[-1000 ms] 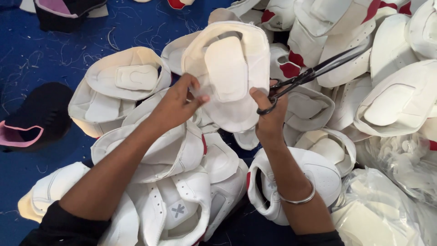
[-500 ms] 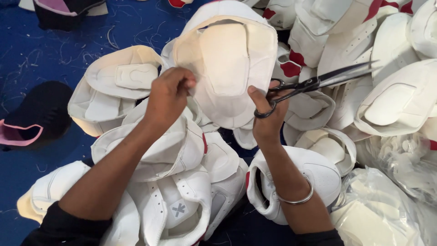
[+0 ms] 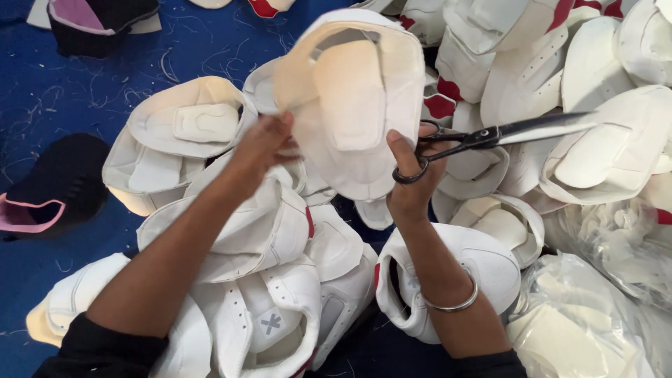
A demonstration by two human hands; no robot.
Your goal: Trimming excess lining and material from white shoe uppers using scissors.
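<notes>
Here: white upper (image 3: 353, 105), raised over the pile (image 3: 280, 231). Left hand (image 3: 262, 143) pinches its left edge; right hand (image 3: 413, 175) grips its right edge, fingers through scissors (image 3: 490, 136) loops.

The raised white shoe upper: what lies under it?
Under the raised white shoe upper lie more white uppers on blue cloth. The left hand and right hand, with scissors, hold it. Whatever sits directly beneath is covered.
</notes>
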